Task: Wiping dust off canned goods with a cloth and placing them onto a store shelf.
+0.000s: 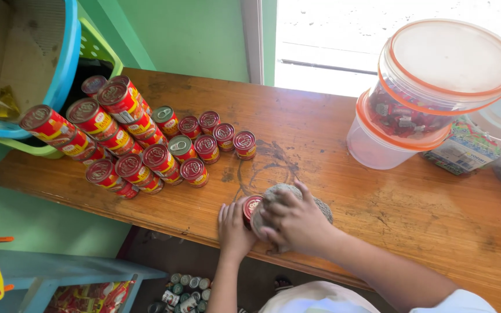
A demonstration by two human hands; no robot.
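**Hands on one red can and a grey cloth at the table's near edge**

A small red tin can [251,207] sits at the near edge of the wooden table [378,197], its top only partly visible. The left hand [233,229] is wrapped around the can's left side, fingers curled against it. The right hand [297,220] presses a grey cloth [320,203] against the can's right side and top, fingers closed over the cloth; the cloth looks like a rag or scouring pad, hard to say which. Dark wet-looking smears mark the wood just behind the hands.

Further back on the left stands a group of red cans [163,148], some stacked two high, a couple with silver pull-tab lids among them. Behind those, a blue plastic tub [68,52] sits inside a green basket [97,46].

At the right, two clear round containers with orange rims [436,87] are stacked, the upper one holding wrapped sweets. More packets lie beside them.

Below the table, more small cans [187,290] sit on the floor next to a light blue shelf [71,272].
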